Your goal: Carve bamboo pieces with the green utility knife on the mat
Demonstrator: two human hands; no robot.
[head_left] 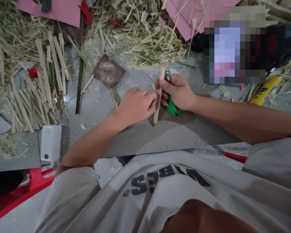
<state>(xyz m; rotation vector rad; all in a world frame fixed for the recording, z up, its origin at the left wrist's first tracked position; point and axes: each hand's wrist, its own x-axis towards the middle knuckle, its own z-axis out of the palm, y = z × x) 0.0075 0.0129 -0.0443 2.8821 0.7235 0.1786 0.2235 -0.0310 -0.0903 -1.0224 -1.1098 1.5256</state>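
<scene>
In my right hand (180,90) I grip a pale bamboo strip (159,100) under the thumb, together with a green-handled tool (172,108). The tool's grey metal end points away from me beside the strip's top; its exact kind is partly hidden by my fingers. My left hand (138,103) is closed, its curled fingers right against the left side of the strip; whatever they pinch is hidden. A brown square of sandpaper (109,70), dusted with pale powder, lies on the grey table (133,139) beyond my left hand.
Left are a pile of cut bamboo sticks (30,103), a green bamboo strip (80,84) and a white device (50,142). Shavings (135,38) and pink paper (184,16) cover the far side. Right lies a yellow tube (265,90); a blurred-out patch hides things beyond it.
</scene>
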